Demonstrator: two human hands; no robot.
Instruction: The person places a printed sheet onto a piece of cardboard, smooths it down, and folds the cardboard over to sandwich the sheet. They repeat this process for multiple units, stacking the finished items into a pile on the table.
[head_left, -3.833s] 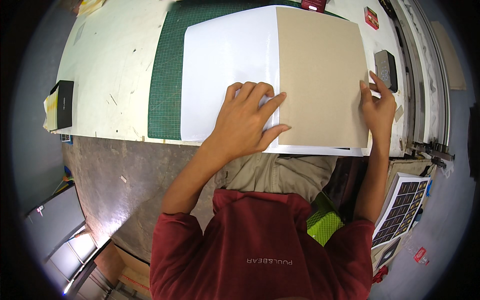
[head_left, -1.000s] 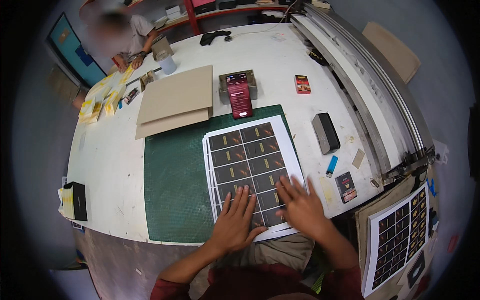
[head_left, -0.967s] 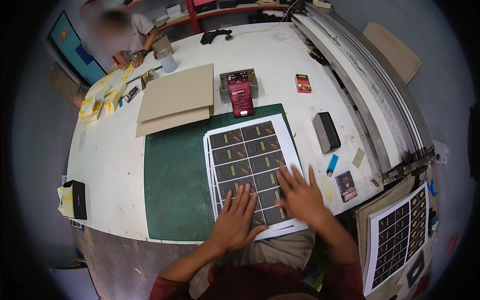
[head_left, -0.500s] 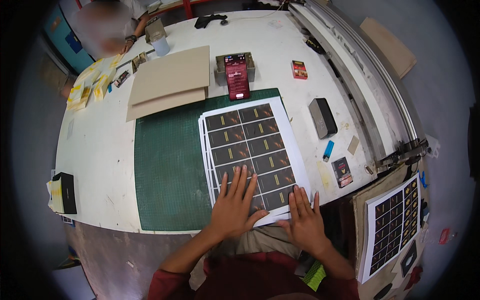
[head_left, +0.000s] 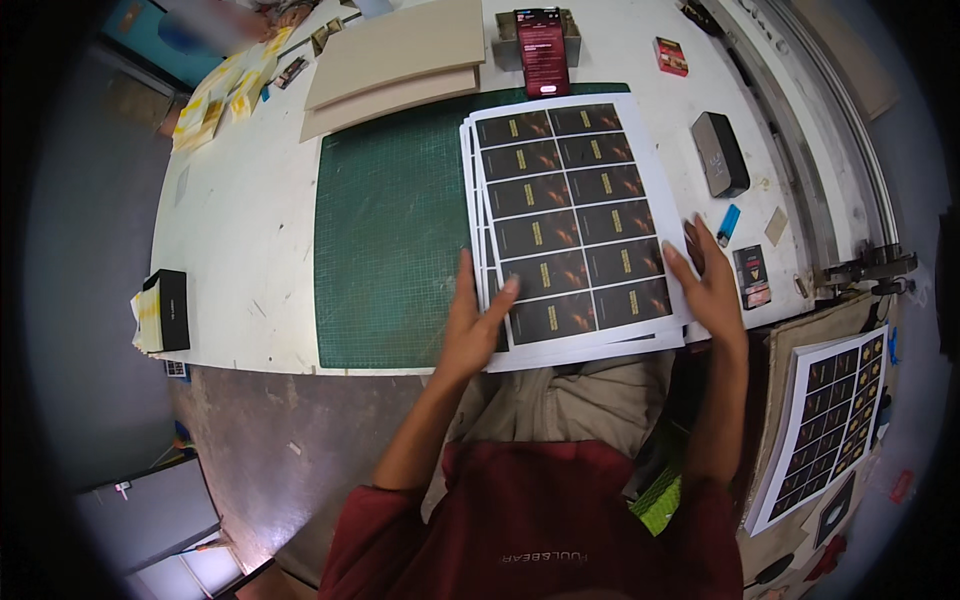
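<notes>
A stack of white printed sheets [head_left: 572,215], each covered with a grid of dark rectangular cards, lies on the right part of a green cutting mat [head_left: 390,225]. My left hand [head_left: 474,325] rests on the stack's lower left corner, fingers apart and flat. My right hand [head_left: 708,282] grips the stack's lower right edge, thumb on top. The sheets are slightly fanned along their left side and overhang the table's near edge.
Two beige boards [head_left: 395,55] lie at the back. A dark red box [head_left: 543,38], a grey block [head_left: 719,153], a blue lighter [head_left: 729,224] and small cards [head_left: 752,277] surround the sheets. More printed sheets [head_left: 828,420] sit at the lower right. A black box [head_left: 172,309] is at left.
Both hands slid from the middle of the stack outward to its lower corners. The head moved closer to the table.
</notes>
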